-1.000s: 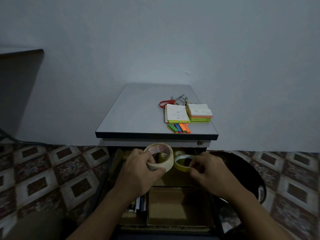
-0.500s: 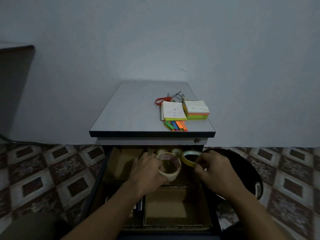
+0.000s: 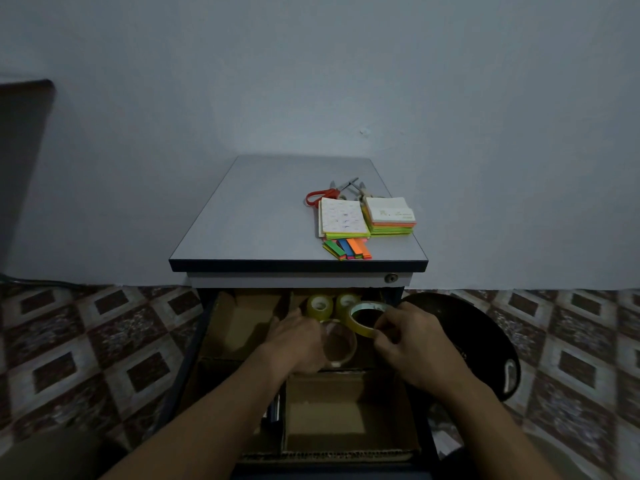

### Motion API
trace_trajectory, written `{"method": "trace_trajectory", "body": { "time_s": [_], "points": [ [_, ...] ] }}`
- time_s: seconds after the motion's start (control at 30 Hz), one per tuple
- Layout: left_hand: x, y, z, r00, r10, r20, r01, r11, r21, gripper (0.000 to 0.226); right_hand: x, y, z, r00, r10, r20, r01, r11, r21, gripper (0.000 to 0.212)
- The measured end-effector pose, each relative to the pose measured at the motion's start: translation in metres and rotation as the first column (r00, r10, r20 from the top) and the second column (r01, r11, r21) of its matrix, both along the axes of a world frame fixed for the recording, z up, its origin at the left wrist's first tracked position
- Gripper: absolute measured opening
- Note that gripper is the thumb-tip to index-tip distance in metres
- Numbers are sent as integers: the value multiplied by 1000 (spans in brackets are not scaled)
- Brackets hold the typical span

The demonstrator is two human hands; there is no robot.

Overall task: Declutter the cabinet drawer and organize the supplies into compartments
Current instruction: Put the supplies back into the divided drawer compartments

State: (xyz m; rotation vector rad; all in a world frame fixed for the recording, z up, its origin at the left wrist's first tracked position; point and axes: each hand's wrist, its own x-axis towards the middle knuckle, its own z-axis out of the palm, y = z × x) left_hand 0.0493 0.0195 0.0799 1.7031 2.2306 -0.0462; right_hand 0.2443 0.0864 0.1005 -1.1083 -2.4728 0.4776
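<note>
Yellowish clear tape ring (image 3: pixel 364 318) pinched by right hand (image 3: pixel 412 344) fingers, left hand (image 3: pixel 298 344) gripping beige roll (image 3: pixel 341 346)

Hands: we count two, the left hand (image 3: pixel 298 341) and the right hand (image 3: pixel 412 344).
Tape rolls: we count four: a wide cream roll of tape (image 3: pixel 341 346), a yellowish clear tape ring (image 3: pixel 363 318), and two small clear tape rolls (image 3: pixel 320 306) (image 3: pixel 346 302) standing side by side at the back of the drawer.
Cardboard compartments: we make out at least three: back left (image 3: pixel 239 323), back right, front right (image 3: pixel 346 410).
Sticky-note pads on the grey cabinet surface (image 3: pixel 263 220): two square stacks (image 3: pixel 343 218) (image 3: pixel 389 214).
Coloured index-tab strips (image 3: pixel 348 248): one fanned set.
Red-handled scissors (image 3: pixel 322 195): one pair.
Metal tools behind the pads: number unclear.
Round black tray (image 3: pixel 478 341) on the floor: one.
</note>
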Motion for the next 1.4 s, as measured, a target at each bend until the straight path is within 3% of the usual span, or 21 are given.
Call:
{"method": "trace_trajectory", "body": {
  "time_s": [0.1, 0.2, 0.27, 0.43, 0.73, 1.0, 1.4],
  "points": [
    [-5, -6, -5, 994, 8, 112, -22, 991, 129, 27, 0, 1, -1, 1000, 3, 4, -3, 1000, -11, 13],
    [-17, -14, -18, 994, -68, 82, 38, 946, 322, 27, 0, 1, -2, 1000, 8, 11, -8, 1000, -14, 14],
    [-24, -21, -20, 997, -59, 54, 35, 932, 360, 36, -2, 1, -2, 1000, 20, 8, -20, 1000, -13, 15],
    [-46, -42, -17, 998, 49, -36, -33, 930, 366, 49, -15, -2, -3, 998, 61, 18, -60, 998, -17, 18],
    [-73, -69, -24, 977, 171, -125, -136, 959, 248, 102, -43, -6, -17, 971, 207, 120, -202, 978, -54, 21],
    [-74, -70, -31, 978, 131, -161, -93, 969, 228, 99, -54, -2, -23, 938, 265, 223, -238, 961, -140, 32],
    [-73, -72, -33, 973, 101, -210, -45, 966, 256, 90, -61, 18, -37, 908, 220, 356, -123, 953, -276, 30]
  ]
}}
